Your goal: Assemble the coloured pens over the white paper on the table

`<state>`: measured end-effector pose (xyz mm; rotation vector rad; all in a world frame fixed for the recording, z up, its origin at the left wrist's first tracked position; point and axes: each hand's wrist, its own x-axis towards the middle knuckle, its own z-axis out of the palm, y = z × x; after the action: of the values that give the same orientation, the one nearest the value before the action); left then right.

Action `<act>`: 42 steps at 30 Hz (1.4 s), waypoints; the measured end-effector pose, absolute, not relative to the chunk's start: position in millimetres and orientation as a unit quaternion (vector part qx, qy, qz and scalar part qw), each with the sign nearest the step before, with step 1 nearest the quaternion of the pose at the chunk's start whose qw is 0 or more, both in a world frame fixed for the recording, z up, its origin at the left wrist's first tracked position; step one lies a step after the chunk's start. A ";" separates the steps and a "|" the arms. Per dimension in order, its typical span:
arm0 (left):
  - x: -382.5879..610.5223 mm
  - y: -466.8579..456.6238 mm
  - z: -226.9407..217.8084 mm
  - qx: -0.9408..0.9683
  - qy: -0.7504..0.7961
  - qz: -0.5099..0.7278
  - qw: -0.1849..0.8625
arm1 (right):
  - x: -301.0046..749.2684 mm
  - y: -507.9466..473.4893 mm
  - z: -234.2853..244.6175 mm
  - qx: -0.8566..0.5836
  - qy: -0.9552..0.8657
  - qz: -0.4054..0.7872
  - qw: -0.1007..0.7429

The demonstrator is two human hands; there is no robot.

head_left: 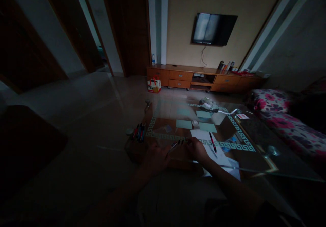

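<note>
Above the near edge of the glass table (165, 135), my left hand (156, 157) is closed around a slim, pale pen (173, 146) that points up to the right. A small dark piece shows at the pen's far end. My right hand (198, 149) is closed just to the right, its fingertips pinched close to another small dark piece (182, 142); dim light hides whether they grip it. A black and red pen (212, 142) rests on white paper (220, 157) beyond my right wrist. Several pens (139, 133) lie together at the table's left corner.
Crumpled clear plastic (209, 104) sits at the table's far side, and a red and white card (242, 116) near its right. A wooden TV cabinet (180, 74) stands along the wall, with a carton (154, 85) before it. The flowered sofa (292, 125) is at right.
</note>
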<state>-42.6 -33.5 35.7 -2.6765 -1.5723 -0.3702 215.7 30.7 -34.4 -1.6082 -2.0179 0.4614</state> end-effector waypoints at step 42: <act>-25.2 -33.1 27.5 -0.617 -0.436 -0.347 -0.556 | 173.0 -46.0 54.0 -0.434 -0.817 0.142 0.352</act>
<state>-25.2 -33.1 27.5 -3.2055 -2.2653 -1.8042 173.0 -46.0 54.0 -1.1229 -2.1150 0.3670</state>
